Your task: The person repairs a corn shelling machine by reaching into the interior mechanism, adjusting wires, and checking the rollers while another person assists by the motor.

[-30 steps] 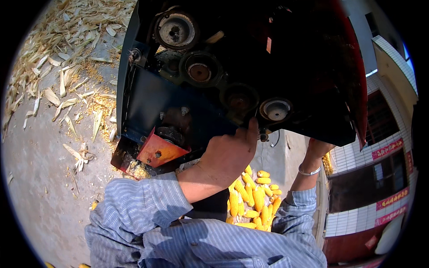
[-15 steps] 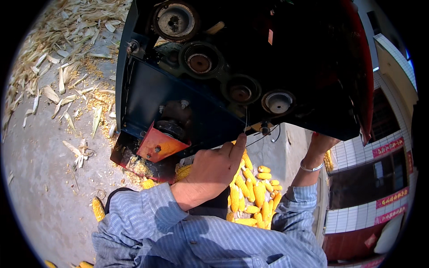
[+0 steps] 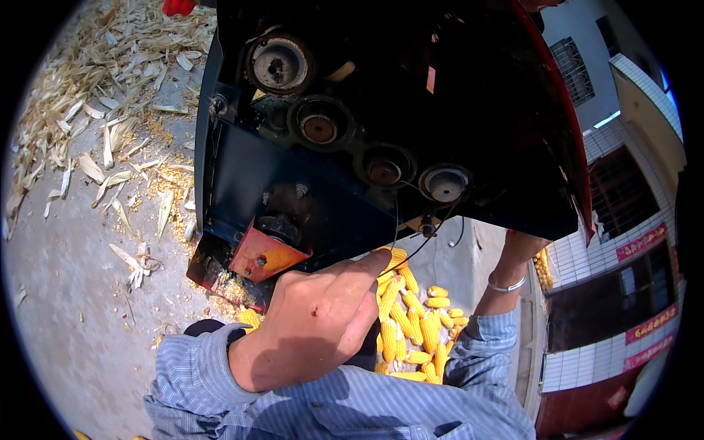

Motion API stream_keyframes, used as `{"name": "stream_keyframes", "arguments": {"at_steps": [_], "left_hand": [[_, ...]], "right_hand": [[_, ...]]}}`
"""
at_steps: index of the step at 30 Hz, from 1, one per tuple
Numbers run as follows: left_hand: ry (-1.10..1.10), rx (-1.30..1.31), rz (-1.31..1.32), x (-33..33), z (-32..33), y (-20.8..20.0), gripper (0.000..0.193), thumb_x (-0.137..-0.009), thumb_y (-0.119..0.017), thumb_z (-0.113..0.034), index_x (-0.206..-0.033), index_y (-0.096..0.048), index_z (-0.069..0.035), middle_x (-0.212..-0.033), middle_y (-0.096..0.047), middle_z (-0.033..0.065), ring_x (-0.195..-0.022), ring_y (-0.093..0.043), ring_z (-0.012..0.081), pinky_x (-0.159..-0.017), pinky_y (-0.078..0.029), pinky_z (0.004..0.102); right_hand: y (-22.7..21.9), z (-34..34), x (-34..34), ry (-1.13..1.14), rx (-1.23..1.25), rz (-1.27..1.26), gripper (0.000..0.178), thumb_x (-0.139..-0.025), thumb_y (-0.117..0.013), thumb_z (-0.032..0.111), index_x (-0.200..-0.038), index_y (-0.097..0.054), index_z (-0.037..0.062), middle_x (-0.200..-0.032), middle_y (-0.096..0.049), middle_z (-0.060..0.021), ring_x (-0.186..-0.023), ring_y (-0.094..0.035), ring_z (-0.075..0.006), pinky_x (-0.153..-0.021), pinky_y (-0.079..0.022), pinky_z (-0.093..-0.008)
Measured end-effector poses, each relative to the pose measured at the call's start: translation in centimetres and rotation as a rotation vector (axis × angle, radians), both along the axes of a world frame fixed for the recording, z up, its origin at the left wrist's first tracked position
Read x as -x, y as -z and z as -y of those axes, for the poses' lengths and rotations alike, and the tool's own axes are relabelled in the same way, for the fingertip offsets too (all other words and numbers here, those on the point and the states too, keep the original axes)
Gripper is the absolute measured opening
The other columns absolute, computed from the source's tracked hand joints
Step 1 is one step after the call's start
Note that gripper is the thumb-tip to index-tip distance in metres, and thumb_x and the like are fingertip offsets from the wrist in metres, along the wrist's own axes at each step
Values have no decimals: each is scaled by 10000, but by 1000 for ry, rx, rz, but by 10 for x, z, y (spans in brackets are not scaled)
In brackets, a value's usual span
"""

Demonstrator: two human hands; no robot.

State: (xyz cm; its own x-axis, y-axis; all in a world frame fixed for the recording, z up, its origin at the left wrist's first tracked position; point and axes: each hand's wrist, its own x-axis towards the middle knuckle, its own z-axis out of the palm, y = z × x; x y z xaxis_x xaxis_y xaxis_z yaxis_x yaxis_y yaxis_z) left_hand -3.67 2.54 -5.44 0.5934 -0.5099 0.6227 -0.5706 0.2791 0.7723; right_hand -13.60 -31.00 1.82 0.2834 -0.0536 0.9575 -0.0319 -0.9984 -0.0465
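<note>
A dark machine housing with several round hubs in its underside fills the upper middle. My left hand is just below its lower edge, closed, index finger and thumb pinched at the end of a thin dark wire. That wire curves up to the right toward a small bolt. A finer, pale wire hangs by the hub nearest my fingertips. My right hand reaches up to the housing's lower right edge; its fingers are hidden behind the panel.
Yellow corn cobs lie heaped under the machine. A red bracket with a pulley juts out at the lower left. Dry husks and loose kernels cover the ground at left. A tiled building stands at right.
My left hand has moved down and left from the hub, drawing the dark wire out with it. My right hand stays at the panel edge. The view has shifted slightly.
</note>
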Motion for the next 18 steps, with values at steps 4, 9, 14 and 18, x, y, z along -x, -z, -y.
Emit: {"name": "stream_keyframes", "arguments": {"at_steps": [4, 9, 14, 18], "left_hand": [[-268, -154, 324, -38, 26, -7, 272, -696, -545, 14, -967, -575, 23, -765, -625, 142, -570, -597, 270, -498, -475, 306], [-293, -227, 523, -49, 43, -19, 287, -674, -576, -43, -959, -563, -6, -762, -624, 127, -588, -595, 292, -487, -471, 332], [-218, -419, 594, -42, 40, -36, 250, -663, -584, -88, -894, -563, 3, -707, -613, 142, -587, -612, 273, -491, -482, 341], [-193, -428, 699, -38, 41, -42, 106, -670, -594, -96, -740, -614, -20, -623, -608, 114, -584, -625, 217, -473, -487, 302]], "right_hand": [[1, -5, -3, -166, -160, 29, 369, -845, -543, 242, -1162, -486, 63, -1182, -472, -140, -1099, -454, -269, -935, -355, -389], [-2, -3, -7, -188, -202, 31, 411, -848, -533, 270, -1205, -482, 74, -1252, -451, -152, -1169, -431, -284, -996, -326, -424], [0, 10, 4, -64, -110, -11, 395, -847, -536, 259, -1197, -492, 81, -1254, -448, -152, -1169, -431, -280, -996, -325, -424], [-2, -3, -4, -117, -120, 0, 369, -860, -515, 261, -1175, -509, 67, -1263, -434, -155, -1168, -431, -278, -997, -327, -409]]}}
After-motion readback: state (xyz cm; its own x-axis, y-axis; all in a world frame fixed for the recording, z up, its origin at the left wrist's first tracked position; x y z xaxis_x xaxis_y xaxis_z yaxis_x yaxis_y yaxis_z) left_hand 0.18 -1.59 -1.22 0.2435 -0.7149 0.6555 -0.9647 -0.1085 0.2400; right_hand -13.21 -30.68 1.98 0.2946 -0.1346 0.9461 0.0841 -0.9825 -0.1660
